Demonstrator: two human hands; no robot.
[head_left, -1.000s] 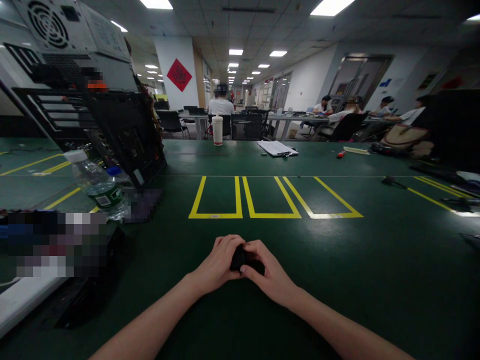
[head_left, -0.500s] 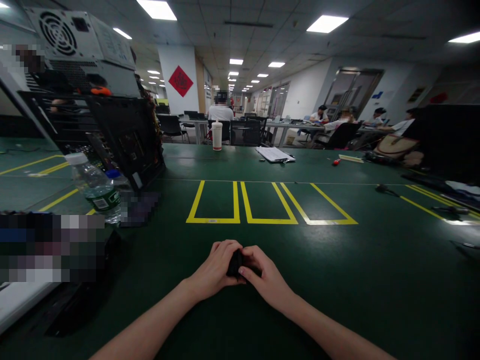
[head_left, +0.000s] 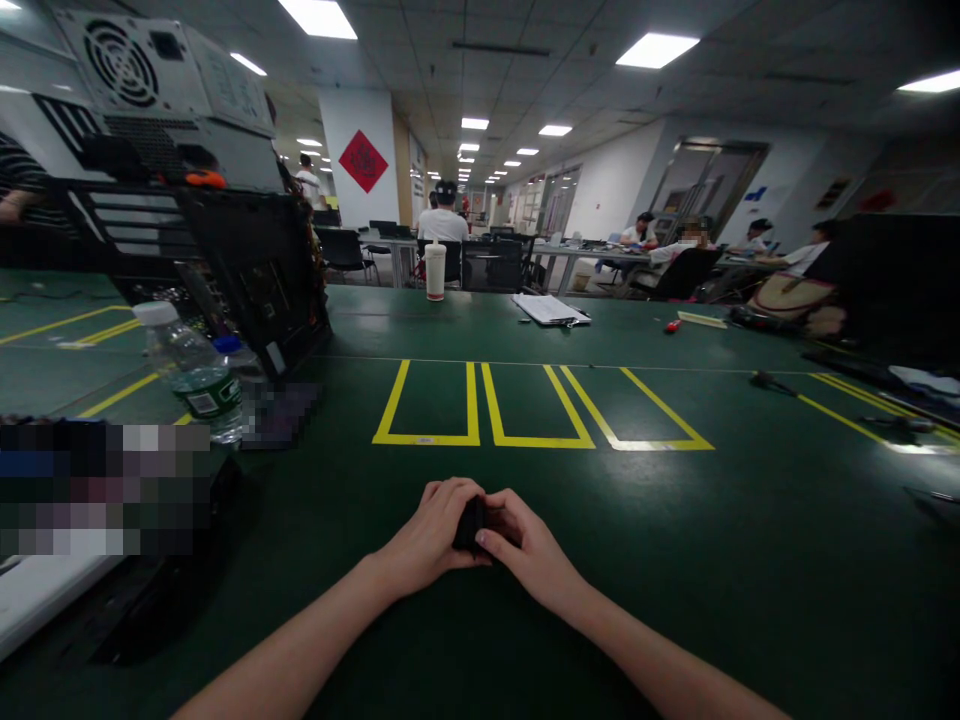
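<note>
My left hand (head_left: 431,535) and my right hand (head_left: 525,555) are cupped together low on the green table (head_left: 750,560). Both close around a small black object (head_left: 472,522). Only a sliver of it shows between my fingers, so I cannot make out what it is. Both forearms rest on the table, and the hands sit just in front of the yellow taped rectangles (head_left: 540,410).
An open computer case (head_left: 225,260) with a power supply on top stands at the left, a water bottle (head_left: 191,370) beside it. Farther back lie a white cup (head_left: 435,270), a clipboard (head_left: 551,308) and a red-handled screwdriver (head_left: 673,324). People sit at desks behind.
My hands stay clasped on the black object, fingers shifting slightly. The view has tilted up a little, so the table markings sit lower in the picture.
</note>
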